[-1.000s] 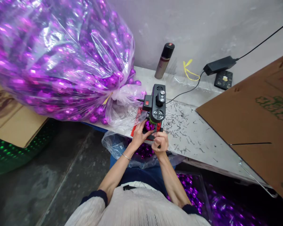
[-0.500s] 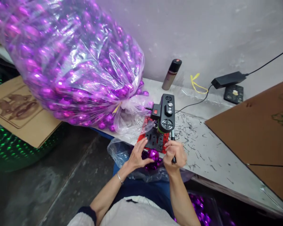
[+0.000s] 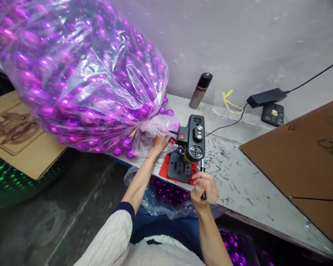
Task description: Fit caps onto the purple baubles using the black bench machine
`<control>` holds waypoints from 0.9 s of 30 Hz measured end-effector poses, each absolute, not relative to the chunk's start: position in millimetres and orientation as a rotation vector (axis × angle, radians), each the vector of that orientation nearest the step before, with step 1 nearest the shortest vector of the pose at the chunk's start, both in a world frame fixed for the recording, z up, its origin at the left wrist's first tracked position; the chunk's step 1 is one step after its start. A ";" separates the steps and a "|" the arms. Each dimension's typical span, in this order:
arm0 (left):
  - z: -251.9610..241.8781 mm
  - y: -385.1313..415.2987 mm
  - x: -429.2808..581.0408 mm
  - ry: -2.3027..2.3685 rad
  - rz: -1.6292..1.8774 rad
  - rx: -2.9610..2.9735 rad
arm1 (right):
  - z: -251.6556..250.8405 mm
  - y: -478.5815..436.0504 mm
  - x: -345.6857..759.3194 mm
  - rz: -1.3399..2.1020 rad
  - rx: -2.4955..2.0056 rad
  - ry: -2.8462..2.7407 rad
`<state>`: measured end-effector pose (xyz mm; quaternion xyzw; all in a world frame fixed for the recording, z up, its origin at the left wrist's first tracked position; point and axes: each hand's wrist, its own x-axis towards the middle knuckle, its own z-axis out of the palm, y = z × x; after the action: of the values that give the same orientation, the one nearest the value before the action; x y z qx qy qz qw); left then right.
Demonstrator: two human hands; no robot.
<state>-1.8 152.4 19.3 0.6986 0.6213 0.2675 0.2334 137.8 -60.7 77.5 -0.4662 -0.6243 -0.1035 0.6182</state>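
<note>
A small black bench machine (image 3: pixel 193 138) stands on a red and black base plate (image 3: pixel 177 170) at the table's front edge. My right hand (image 3: pixel 204 187) is closed round the machine's lever handle (image 3: pixel 202 166). My left hand (image 3: pixel 159 142) reaches into the tied mouth of a huge clear bag of shiny purple balls (image 3: pixel 80 74) left of the machine; its fingers are partly hidden by plastic. Below the table edge, an open plastic bag (image 3: pixel 166 190) on my lap holds several purple balls.
A brown spray can (image 3: pixel 200 90), a yellow tie (image 3: pixel 229 101), a black power adapter (image 3: pixel 266 97) and its cable lie by the wall. Cardboard sheets (image 3: pixel 299 155) cover the table's right. Black wire scraps (image 3: pixel 227 162) litter the tabletop. More purple balls (image 3: pixel 235 247) are in a bin lower right.
My left hand let the purple ball go into the lap bag and moved up left to the big bag's mouth. My right hand stayed on the lever.
</note>
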 end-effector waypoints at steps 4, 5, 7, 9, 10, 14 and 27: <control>22.6 134.2 -11.8 1.575 0.948 1.653 | 77.5 -60.7 139.0 -0.238 -1.080 -1.459; 23.0 124.9 -15.8 1.493 1.028 1.542 | 77.7 -60.8 139.5 -0.238 -1.080 -1.465; 23.6 99.6 -23.4 1.298 1.154 1.311 | 78.9 -60.7 140.0 -0.235 -1.078 -1.465; 24.0 67.7 -28.4 1.125 1.223 1.121 | 81.6 -60.2 139.9 -0.232 -1.080 -1.451; 24.2 50.8 -29.5 1.067 1.244 1.060 | 83.5 -59.8 139.8 -0.233 -1.084 -1.443; 23.7 -6.2 -25.8 0.987 1.226 1.033 | 92.6 -57.8 139.7 -0.245 -1.102 -1.443; 5.4 -25.5 -32.5 1.303 1.197 1.535 | 97.8 -58.4 140.7 -0.276 -1.106 -1.487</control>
<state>-32.5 -25.5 5.4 0.6038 0.5124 0.4706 0.3890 140.7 -58.4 97.8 -0.4755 -0.6393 -0.1186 0.5925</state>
